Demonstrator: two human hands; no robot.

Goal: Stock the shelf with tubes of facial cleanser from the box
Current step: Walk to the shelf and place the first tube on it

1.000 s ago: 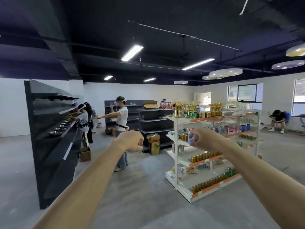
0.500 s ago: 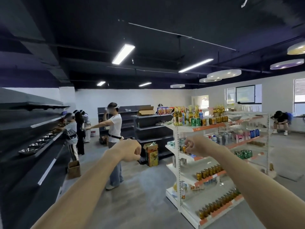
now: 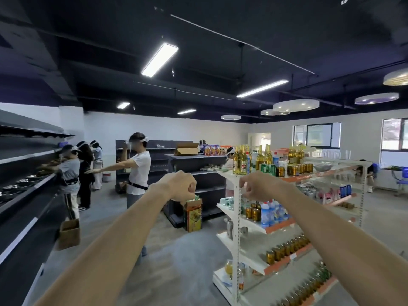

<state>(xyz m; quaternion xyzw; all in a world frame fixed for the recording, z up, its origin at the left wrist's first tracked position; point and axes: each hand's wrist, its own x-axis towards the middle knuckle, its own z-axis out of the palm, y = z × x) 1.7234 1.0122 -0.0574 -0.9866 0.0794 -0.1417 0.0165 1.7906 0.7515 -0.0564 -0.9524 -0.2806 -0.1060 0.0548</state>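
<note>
a: where are the hands?
b: both arms stretched forward. the left hand (image 3: 180, 186) is clenched in a fist, grip around nothing i can see. the right hand (image 3: 257, 187) curls its fingers at the white metal shelf unit (image 3: 238, 219), at two o'clock; whether that grip pinches anything, i cannot tell.
a: cleanser tubes?
b: can't pick them out. a tall printed cardboard box (image 3: 192, 214) stands on the floor at twelve o'clock.

- White shelf rack (image 3: 237, 228) with orange edge strips (image 3: 279, 227).
- Dark grey shelving (image 3: 26, 208).
- Amber bottles (image 3: 240, 161) with gold tops, beside green cans (image 3: 266, 168).
- Brown cardboard box (image 3: 69, 234).
- Grey floor (image 3: 176, 261); black ceiling (image 3: 110, 40).
</note>
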